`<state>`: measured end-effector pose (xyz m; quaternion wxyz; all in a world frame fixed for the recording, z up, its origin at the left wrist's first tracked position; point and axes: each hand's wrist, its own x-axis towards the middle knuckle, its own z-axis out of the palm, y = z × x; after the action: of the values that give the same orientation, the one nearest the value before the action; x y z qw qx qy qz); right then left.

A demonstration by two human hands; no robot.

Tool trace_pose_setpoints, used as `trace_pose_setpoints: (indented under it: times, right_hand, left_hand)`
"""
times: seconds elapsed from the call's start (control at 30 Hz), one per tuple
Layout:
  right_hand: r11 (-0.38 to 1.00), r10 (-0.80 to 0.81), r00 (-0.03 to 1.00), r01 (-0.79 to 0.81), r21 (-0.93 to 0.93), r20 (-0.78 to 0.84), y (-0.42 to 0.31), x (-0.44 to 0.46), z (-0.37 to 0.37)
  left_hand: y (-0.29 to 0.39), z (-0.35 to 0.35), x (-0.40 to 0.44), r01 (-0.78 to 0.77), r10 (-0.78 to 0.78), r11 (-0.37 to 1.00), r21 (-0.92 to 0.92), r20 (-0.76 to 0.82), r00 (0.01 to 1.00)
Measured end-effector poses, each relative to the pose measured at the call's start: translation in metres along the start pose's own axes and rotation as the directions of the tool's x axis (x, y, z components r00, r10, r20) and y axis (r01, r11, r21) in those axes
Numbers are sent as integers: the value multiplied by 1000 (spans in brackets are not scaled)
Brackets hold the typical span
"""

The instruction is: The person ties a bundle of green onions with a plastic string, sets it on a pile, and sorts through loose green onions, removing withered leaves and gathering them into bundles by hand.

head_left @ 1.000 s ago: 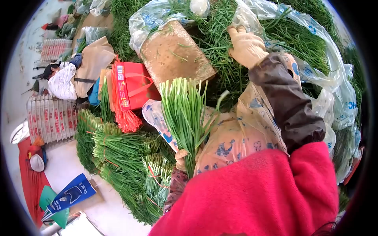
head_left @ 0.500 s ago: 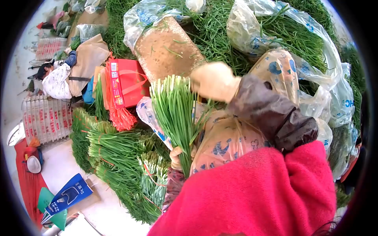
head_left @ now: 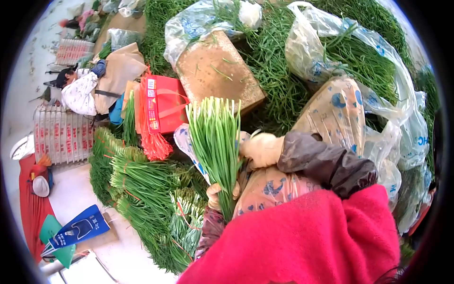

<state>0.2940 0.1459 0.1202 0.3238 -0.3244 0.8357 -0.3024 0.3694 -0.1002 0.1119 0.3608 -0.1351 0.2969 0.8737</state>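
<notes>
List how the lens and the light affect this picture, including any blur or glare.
Head view: a black curved border, with fisheye bending near the edges; head view: the pale floor looks washed out at lower left; head view: the held green stalks read fairly crisp, the distant person softer.

Produce-packing area — bundled greens (head_left: 142, 173), bags (head_left: 302, 49)

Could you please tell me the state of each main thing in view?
Held bunch, no tie visible.
Left hand, closed round bunch.
Right hand, beside bunch, fingers hidden.
Stacked bundles, tied.
Large plastic bag, open, greens inside.
Brown block, littered with leaf bits.
</notes>
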Motion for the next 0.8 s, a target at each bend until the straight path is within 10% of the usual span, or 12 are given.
trace_pose_setpoints:
  times: [0.07, 0.13, 0.27, 0.37, 0.4, 0.43, 0.47, 0.6, 0.8]
  right_hand:
    - [991, -131, 940, 130, -25, -315, 18, 15, 30]
    - [955, 262, 958, -275, -112, -116, 4, 0, -33]
    - [726, 596, 563, -682, 85, -572, 95, -20, -34]
    - [915, 403, 817, -353, 194, -412, 66, -39, -55]
    - [728, 442, 895, -395, 561, 57, 49, -45, -75]
    - [564, 56, 977, 139, 814, -206, 102, -8, -14]
    - [258, -163, 853, 522, 813, -496, 67, -3, -20]
    - [-240, 6, 811, 569, 787, -585, 51, 4, -16]
    - [-217, -176, 830, 491, 844, -528, 49, -8, -42]
  left_hand:
    - [3, 9, -1, -32, 35, 999, 40, -72, 997]
    - [4, -7, -4, 18, -19, 1000, 16, 74, 997]
    - [7, -3, -7, 19, -22, 998, 58, 54, 998]
    - [19, 0, -2, 94, -108, 976, 197, 63, 992]
    - [20, 1, 0, 132, -148, 968, 213, 57, 987]
    - [20, 10, 2, 113, -111, 966, 232, -21, 994]
    - [18, 18, 3, 96, -73, 963, 252, -100, 992]
    - [25, 52, 23, 81, -113, 853, 515, 31, 993]
    - [25, 55, 44, 196, -288, 865, 461, 138, 948]
